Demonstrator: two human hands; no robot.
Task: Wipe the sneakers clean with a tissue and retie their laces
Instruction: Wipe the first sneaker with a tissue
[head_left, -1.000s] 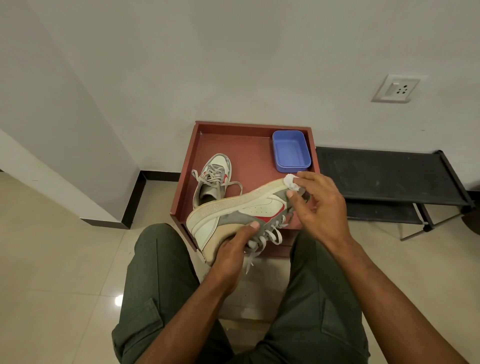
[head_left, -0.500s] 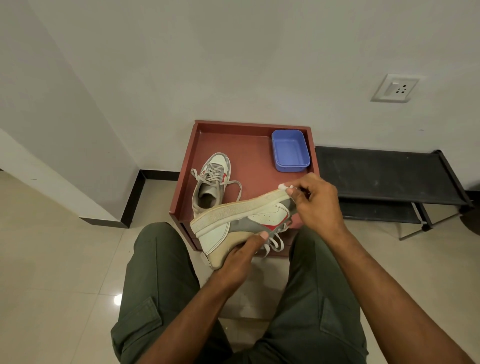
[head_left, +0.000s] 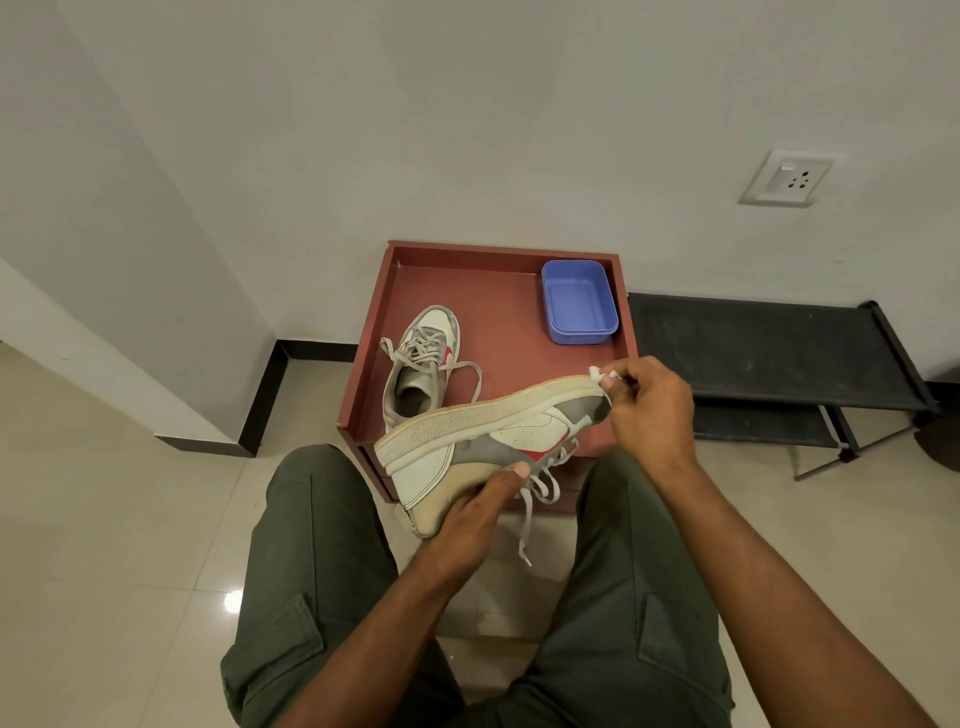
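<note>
My left hand (head_left: 475, 512) grips a white, grey and red sneaker (head_left: 483, 439) by its heel and collar, tipped on its side with the sole turned up and away. Its loose laces (head_left: 535, 499) hang down between my knees. My right hand (head_left: 647, 402) pinches a small white tissue (head_left: 597, 373) against the toe end of that sneaker. The second sneaker (head_left: 423, 358) stands upright in the red-brown tray (head_left: 374, 332), laces slack and spread out.
A blue plastic tub (head_left: 579, 301) sits in the tray's far right corner. A low black shoe rack (head_left: 769, 358) stands to the right against the wall. My knees in green trousers flank the tray's front edge. A wall socket (head_left: 784, 178) is up right.
The sneaker has rolled so more of its sole shows. My right hand with the tissue has shifted along the toe, curling round its tip.
</note>
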